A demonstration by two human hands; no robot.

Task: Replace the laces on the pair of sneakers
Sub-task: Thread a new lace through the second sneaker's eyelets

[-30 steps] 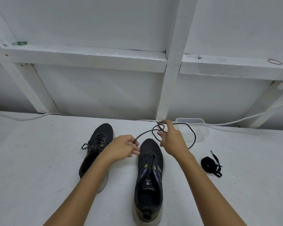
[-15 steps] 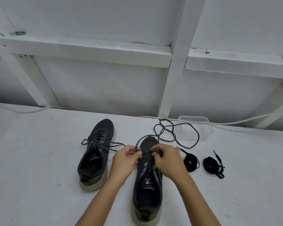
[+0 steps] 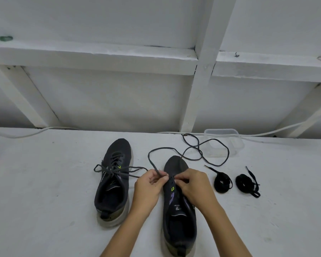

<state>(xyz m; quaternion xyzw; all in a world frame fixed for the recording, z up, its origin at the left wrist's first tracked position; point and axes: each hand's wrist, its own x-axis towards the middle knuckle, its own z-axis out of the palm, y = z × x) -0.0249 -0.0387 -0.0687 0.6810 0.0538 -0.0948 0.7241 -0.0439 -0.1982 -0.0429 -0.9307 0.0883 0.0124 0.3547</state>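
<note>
Hands meet over the right sneaker (image 3: 178,210): the left hand (image 3: 148,188) pinches the grey lace (image 3: 152,160), the right hand (image 3: 195,184) curls closed at the eyelets. The left sneaker (image 3: 113,180) is laced; two black lace bundles (image 3: 223,183) lie right

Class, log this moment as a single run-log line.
left hand: pinching grey lace | right hand: at eyelets of right-side dark sneaker | left-side dark sneaker: laced | two coiled black laces: untouched
</note>
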